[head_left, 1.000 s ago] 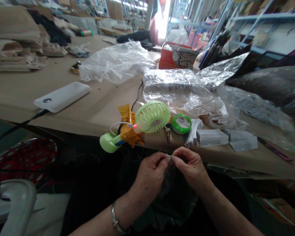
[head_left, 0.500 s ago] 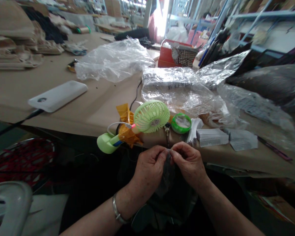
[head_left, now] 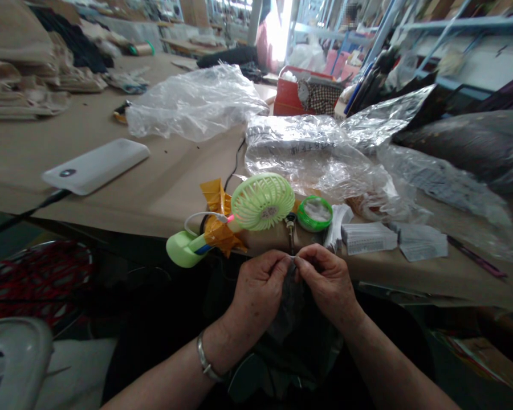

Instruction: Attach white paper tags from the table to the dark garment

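Observation:
My left hand [head_left: 260,293] and my right hand [head_left: 329,282] meet fingertip to fingertip at the table's front edge. Both are closed in a pinch around a small whitish piece that is mostly hidden. Below the fingers hangs thin dark, sheer material [head_left: 289,304]; whether it joins the pinched piece cannot be made out. Just beyond my hands a thin metal rod [head_left: 291,234] stands at the edge. A green fan [head_left: 263,202] held with orange tape is to its left, and a round green tub [head_left: 315,213] with white contents is to its right.
Stacks of printed labels [head_left: 370,238] and purple tweezers [head_left: 476,259] lie along the right edge. Clear plastic bags [head_left: 308,151] cover the middle. A white power bank [head_left: 96,166] with a black cable is at left. Behind stands a red box [head_left: 288,94]. A basket of red strips [head_left: 38,279] is below left.
The view has shifted slightly. My hands remain pinched together at almost the same place, with the fingertips a little higher in the picture.

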The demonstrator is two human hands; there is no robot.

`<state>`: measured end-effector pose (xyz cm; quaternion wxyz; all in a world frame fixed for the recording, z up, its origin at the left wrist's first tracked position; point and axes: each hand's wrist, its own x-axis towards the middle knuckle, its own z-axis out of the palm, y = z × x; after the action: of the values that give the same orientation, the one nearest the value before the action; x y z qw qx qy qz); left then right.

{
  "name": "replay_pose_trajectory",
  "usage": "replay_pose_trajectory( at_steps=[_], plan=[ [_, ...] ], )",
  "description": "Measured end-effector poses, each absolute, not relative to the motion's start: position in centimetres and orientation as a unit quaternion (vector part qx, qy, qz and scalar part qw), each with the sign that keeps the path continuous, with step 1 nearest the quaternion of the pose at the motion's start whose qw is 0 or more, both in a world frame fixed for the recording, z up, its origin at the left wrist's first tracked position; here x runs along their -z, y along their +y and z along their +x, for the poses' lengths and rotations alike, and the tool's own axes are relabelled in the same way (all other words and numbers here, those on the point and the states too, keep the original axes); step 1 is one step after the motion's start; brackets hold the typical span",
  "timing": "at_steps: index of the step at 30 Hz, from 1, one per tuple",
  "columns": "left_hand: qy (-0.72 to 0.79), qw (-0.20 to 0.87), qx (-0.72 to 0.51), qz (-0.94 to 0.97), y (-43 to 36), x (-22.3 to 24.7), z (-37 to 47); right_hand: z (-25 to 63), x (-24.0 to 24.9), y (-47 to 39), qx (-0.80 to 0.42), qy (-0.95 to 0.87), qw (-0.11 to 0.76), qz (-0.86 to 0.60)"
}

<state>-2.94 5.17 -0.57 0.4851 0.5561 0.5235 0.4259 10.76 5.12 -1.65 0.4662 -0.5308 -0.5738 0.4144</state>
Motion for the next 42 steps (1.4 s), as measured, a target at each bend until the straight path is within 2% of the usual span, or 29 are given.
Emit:
replay_pose_trajectory(
  at_steps=[8,15,18,22,25,27,29,31,37,42],
  plan=[
    [0.522,0.485,-0.424,0.559,5.2,0.2,-2.9,10.8,1.8,4.9,-0.416,-0.571,0.479,-0.521],
    [0.502,0.569,-0.413,0.504,4.0,0.0,-3.3,11.3,1.0,2.9,-0.442,-0.567,0.467,-0.515],
    [0.523,0.569,-0.408,0.486,3.7,0.4,-3.6,12.5,-0.7,2.2,-0.362,-0.627,0.454,-0.519],
    [0.555,0.561,-0.382,0.480,3.6,2.1,-4.0,14.9,-3.2,3.8,-0.122,-0.741,0.423,-0.507],
    [0.551,0.575,-0.350,0.493,3.8,3.9,-4.0,16.2,-3.8,6.7,0.032,-0.787,0.360,-0.501],
    [0.573,0.566,-0.335,0.490,3.7,4.8,-4.0,16.3,-3.7,8.6,0.086,-0.801,0.298,-0.513],
    [0.580,0.564,-0.314,0.497,3.5,5.3,-4.1,16.2,-3.5,9.8,0.107,-0.810,0.251,-0.518],
    [0.583,0.562,-0.291,0.510,3.2,5.2,-4.1,16.2,-3.4,10.3,0.102,-0.818,0.244,-0.510],
    [0.592,0.544,-0.271,0.529,2.6,5.0,-3.8,18.5,-3.0,8.0,0.036,-0.762,0.425,-0.487],
    [0.558,0.566,-0.284,0.537,2.0,5.4,-2.9,19.4,0.2,5.3,0.128,-0.751,0.347,-0.547]
  ],
)
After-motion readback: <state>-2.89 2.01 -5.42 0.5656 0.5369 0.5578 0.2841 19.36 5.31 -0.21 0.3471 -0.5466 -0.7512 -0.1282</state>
